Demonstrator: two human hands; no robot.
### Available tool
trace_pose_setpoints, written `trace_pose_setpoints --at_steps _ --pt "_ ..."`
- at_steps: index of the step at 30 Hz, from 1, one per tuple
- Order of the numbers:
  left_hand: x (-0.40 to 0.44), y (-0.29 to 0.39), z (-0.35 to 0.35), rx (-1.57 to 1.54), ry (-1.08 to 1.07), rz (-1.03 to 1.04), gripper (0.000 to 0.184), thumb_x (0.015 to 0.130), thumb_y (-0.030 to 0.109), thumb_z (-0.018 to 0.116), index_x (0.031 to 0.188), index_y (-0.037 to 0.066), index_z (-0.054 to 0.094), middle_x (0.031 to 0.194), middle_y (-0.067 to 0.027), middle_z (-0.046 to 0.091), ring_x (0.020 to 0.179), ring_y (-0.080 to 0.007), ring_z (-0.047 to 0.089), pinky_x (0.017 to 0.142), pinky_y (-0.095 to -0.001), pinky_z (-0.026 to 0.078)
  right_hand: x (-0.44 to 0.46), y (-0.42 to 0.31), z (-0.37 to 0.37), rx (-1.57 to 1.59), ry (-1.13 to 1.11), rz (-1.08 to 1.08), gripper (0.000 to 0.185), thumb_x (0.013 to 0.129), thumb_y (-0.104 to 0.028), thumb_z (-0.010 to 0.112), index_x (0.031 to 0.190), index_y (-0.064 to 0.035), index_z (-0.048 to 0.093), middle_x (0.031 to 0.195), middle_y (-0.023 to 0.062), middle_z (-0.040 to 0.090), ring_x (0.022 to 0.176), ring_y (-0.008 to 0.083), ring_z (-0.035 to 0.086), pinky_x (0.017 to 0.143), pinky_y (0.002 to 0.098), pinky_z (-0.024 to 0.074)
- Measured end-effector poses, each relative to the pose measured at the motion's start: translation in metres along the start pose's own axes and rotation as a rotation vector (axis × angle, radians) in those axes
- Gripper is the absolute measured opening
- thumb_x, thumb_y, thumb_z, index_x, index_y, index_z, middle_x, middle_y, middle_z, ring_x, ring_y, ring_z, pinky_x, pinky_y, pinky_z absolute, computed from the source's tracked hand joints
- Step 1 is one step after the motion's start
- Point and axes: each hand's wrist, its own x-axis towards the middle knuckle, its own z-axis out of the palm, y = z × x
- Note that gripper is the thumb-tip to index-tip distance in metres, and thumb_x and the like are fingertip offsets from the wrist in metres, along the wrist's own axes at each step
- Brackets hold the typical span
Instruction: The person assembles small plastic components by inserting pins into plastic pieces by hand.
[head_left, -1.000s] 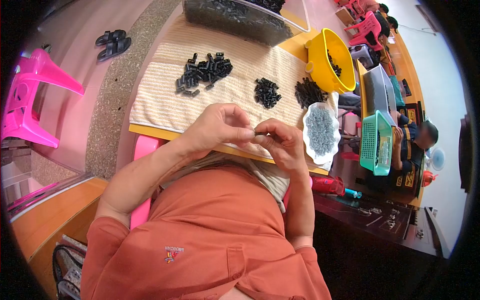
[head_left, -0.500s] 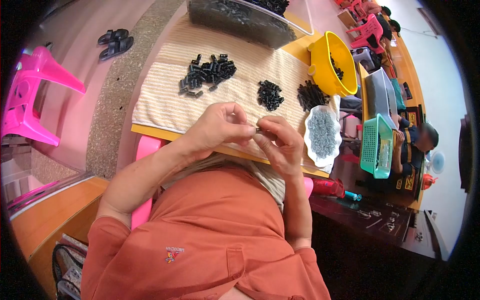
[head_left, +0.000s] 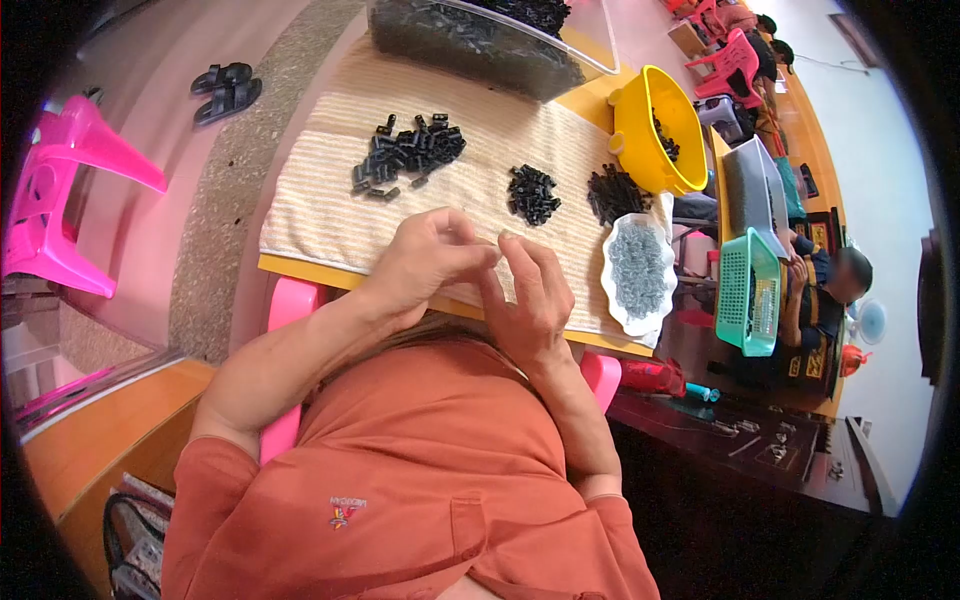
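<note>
My left hand (head_left: 430, 262) is over the front edge of a striped cloth (head_left: 315, 165), its thumb and forefinger pinched together. My right hand (head_left: 532, 298) meets it there, fingers bent and tips close to the left fingertips. Whatever lies between them is hidden now. Beyond the hands, a loose heap of short black tubular pieces (head_left: 412, 150) lies on the cloth. To its right sit a smaller heap of black pieces (head_left: 534, 195) and a bunch of longer black pieces (head_left: 614, 194). A white scalloped dish (head_left: 609, 290) holding small clear pieces (head_left: 640, 268) stands right of my right hand.
A clear bin (head_left: 470, 55) of black parts stands at the back, beside a yellow tub (head_left: 628, 150). Right of the table are a green basket (head_left: 735, 300), a grey bin (head_left: 752, 185) and a seated person (head_left: 825, 300). A pink stool (head_left: 75, 180) stands left.
My right hand has shifted left, closer against the left hand, its fingers straighter. A small dark piece that showed between the fingertips is out of sight. The view has shifted slightly.
</note>
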Motion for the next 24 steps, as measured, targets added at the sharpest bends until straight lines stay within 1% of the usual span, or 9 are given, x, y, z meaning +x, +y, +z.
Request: trace_pose_setpoints --at_steps 2,5,6,12,15,18,21,23,24 --pt "0.0 0.002 -0.001 -0.004 -0.029 -0.025 0.021 0.086 0.002 0.075 0.088 0.007 0.055 0.087 -0.0044 0.065 0.08 -0.0134 0.068 0.073 -0.0265 0.057 0.002 0.002 0.001 -0.004 0.01 -0.028 0.05 0.07 0.002 0.083 0.115 0.0007 0.062 0.098 0.0179 0.068 0.082 0.0331 0.069 0.068 0.0375 0.0568" --pt "0.002 0.0 -0.005 0.027 -0.041 -0.039 0.022 0.087 0.003 0.076 0.089 0.007 0.054 0.087 -0.0032 0.065 0.081 -0.013 0.068 0.073 -0.0265 0.059 0.002 0.002 -0.003 0.012 -0.039 0.014 0.041 0.074 0.001 0.08 0.111 -0.0014 0.062 0.099 0.0151 0.067 0.084 0.0305 0.067 0.071 0.0376 0.0566" --pt "0.003 -0.001 -0.005 0.044 -0.039 -0.042 0.022 0.086 0.003 0.076 0.089 0.007 0.054 0.087 -0.0032 0.065 0.081 -0.013 0.068 0.073 -0.0265 0.059 0.003 0.003 -0.004 0.022 -0.047 0.008 0.039 0.075 0.0 0.08 0.109 -0.0019 0.062 0.096 0.0143 0.067 0.083 0.03 0.067 0.069 0.0373 0.0562" --pt "0.0 0.001 -0.004 0.034 -0.051 -0.076 0.023 0.087 0.006 0.077 0.089 0.007 0.055 0.085 -0.002 0.063 0.077 -0.0104 0.065 0.069 -0.0243 0.055 0.007 0.004 -0.01 0.109 -0.105 0.044 0.03 0.076 -0.002 0.079 0.1 -0.0046 0.062 0.086 0.0109 0.065 0.075 0.0277 0.067 0.062 0.036 0.0542" --pt "0.005 -0.007 -0.013 0.099 -0.056 -0.051 0.023 0.087 0.007 0.078 0.089 0.007 0.055 0.084 -0.0009 0.062 0.074 -0.0086 0.062 0.065 -0.0216 0.051 0.009 0.005 -0.012 0.125 -0.113 0.024 0.027 0.076 -0.002 0.08 0.096 -0.0055 0.062 0.085 0.0109 0.065 0.073 0.0273 0.067 0.061 0.036 0.054" --pt "0.004 -0.008 -0.007 0.084 -0.04 -0.028 0.02 0.084 0.007 0.077 0.085 0.008 0.057 0.079 0.0003 0.058 0.065 -0.006 0.051 0.057 -0.021 0.041 0.01 0.004 -0.014 0.138 -0.117 0.016 0.025 0.076 -0.002 0.08 0.093 -0.0062 0.062 0.085 0.0117 0.066 0.073 0.0274 0.068 0.06 0.0361 0.0541" --pt "0.004 -0.006 -0.011 0.102 -0.076 -0.057 0.023 0.086 0.005 0.077 0.09 0.007 0.055 0.084 -0.0006 0.062 0.075 -0.009 0.063 0.063 -0.0209 0.051 0.009 0.005 -0.015 0.157 -0.133 0.016 0.025 0.075 0.0 0.079 0.092 -0.0056 0.061 0.084 0.0129 0.067 0.073 0.028 0.068 0.06 0.0359 0.0542" --pt "0.003 -0.004 -0.012 0.125 -0.094 -0.07 0.023 0.086 0.005 0.077 0.091 0.007 0.055 0.085 -0.0012 0.062 0.075 -0.0093 0.064 0.065 -0.0218 0.053 0.008 0.004 -0.016 0.162 -0.152 0.026 0.026 0.073 0.004 0.078 0.092 -0.0038 0.061 0.083 0.0142 0.068 0.072 0.0291 0.069 0.061 0.0353 0.0543" --pt "0.003 -0.003 -0.012 0.137 -0.103 -0.076 0.022 0.086 0.005 0.077 0.091 0.007 0.055 0.085 -0.0015 0.063 0.076 -0.0095 0.064 0.066 -0.0223 0.054 0.007 0.004 -0.016 0.166 -0.149 0.029 0.026 0.074 0.002 0.079 0.092 -0.0046 0.061 0.084 0.0136 0.068 0.072 0.0288 0.069 0.06 0.0358 0.0542"
